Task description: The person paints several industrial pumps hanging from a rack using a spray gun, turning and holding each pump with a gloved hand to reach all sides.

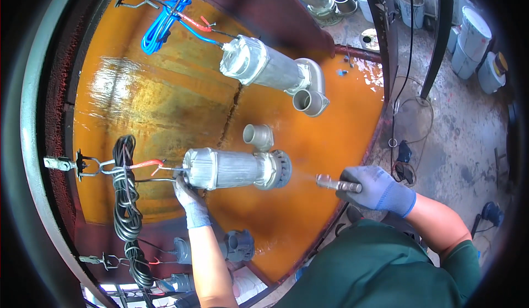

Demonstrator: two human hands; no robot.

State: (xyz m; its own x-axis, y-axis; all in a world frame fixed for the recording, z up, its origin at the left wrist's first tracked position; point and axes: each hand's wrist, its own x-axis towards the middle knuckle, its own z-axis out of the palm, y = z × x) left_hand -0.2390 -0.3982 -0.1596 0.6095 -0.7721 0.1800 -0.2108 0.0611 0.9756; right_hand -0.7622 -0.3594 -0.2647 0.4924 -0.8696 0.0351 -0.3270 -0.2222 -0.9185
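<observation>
A silver submersible pump point(223, 168) hangs on its side from a hook, its short outlet pipe point(258, 135) pointing away from me. My left hand point(190, 200), in a grey-blue knit glove, grips the pump's cable end from the near side; its fingertips are partly hidden. In my gloved right hand point(377, 188) is a metal spray gun point(337, 183), closed in the fingers. Its nozzle points left at the pump's round slotted base, and a faint mist lies between them. Coiled black cable point(127, 198) hangs beside the hook.
Farther off hangs a second silver pump point(270, 68) with coiled blue cable point(171, 16). Dark unpainted pumps point(239, 246) hang nearest me. Behind them stands an orange-stained booth wall point(149, 109). White buckets point(474, 35) and a hose point(430, 120) are on the right-hand floor.
</observation>
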